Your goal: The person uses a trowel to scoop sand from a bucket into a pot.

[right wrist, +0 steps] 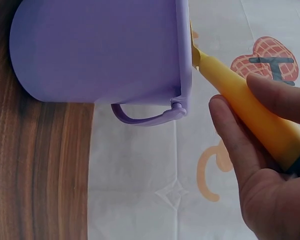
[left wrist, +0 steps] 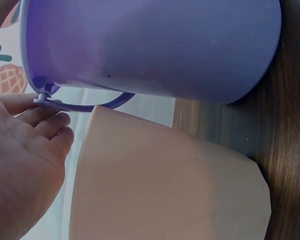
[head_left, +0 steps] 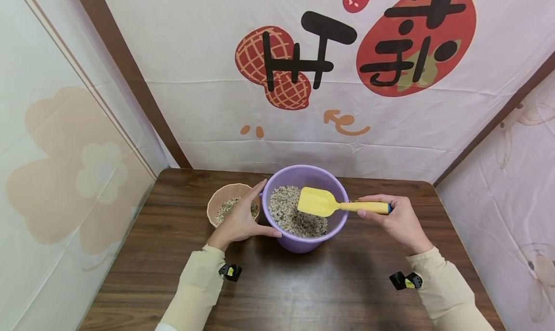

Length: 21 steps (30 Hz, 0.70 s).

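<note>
A purple bucket (head_left: 299,246) stands on the table, partly filled with coarse, speckled gravel (head_left: 290,213). My left hand (head_left: 243,218) touches the bucket's left side, thumb and forefinger spread along the rim. In the left wrist view its other fingers lie loosely bent beside the handle joint (left wrist: 44,97). In my right hand (head_left: 396,220) is the handle of a yellow toy shovel (head_left: 318,202), pinched between thumb and fingers. The shovel's blade hangs over the gravel inside the bucket, with no load visible on it. The right wrist view hides most of the blade behind the rim.
Close to the bucket's left side is a peach-coloured pot (head_left: 213,203) with a scalloped rim and some gravel inside; my left hand partly covers it. The dark wooden table (head_left: 299,292) meets a printed cloth wall (head_left: 208,124) behind the bucket. Cloth also hangs at both sides.
</note>
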Available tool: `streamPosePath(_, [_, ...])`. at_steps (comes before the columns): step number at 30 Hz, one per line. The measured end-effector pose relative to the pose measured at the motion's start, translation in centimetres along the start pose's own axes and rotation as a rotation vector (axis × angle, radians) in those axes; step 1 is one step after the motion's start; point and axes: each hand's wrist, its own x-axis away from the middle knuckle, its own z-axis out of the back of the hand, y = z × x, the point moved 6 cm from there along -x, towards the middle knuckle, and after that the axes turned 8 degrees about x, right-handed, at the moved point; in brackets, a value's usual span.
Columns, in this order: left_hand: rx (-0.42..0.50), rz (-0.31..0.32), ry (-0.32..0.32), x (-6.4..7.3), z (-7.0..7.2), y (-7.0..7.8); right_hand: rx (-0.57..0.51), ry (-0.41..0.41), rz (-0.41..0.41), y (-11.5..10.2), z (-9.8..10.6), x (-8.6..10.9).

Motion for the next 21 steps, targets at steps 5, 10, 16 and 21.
streamPosePath(5, [0.007, -0.002, -0.003, -0.1, 0.0, -0.1, 0.042, -0.007, 0.019, -0.2, 0.0, -0.3])
streamPosePath(10, [-0.004, -0.006, 0.004, 0.0, 0.0, 0.1, 0.032, -0.043, 0.000, -0.4, -0.4, -0.7])
streamPosePath(16, [-0.009, -0.010, 0.008, -0.1, -0.1, 0.0, 0.098, -0.062, 0.026, -1.0, -1.0, -1.4])
streamPosePath(21, [-0.008, -0.021, 0.011, -0.1, -0.1, 0.0, 0.167, -0.073, 0.063, -1.7, -1.7, -1.9])
